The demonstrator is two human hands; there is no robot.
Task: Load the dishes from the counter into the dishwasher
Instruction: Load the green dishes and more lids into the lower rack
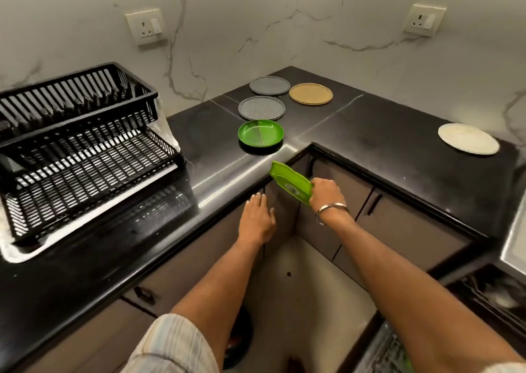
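Head view: right hand grips a green plate by its near edge, fingers curled round the rim, plate tilted on edge with its underside and a label showing, held in the air just off the inner corner of the black desk, above the cabinet fronts. Plate sticks out up and left from the hand. A metal bangle sits on that wrist. Left hand is spread flat, fingers straight and together, holding nothing, fingertips at the desk's front edge, just left of the held plate but apart from it. On the desk beyond: a second green plate nearest the corner, then a speckled grey plate, another grey plate behind it, a tan plate beside that, and a white plate well apart on the right arm of the desk. A black two-tier dish rack stands on the left of the desk on a tray. Dark rack with wires shows at lower right, contents blurred.
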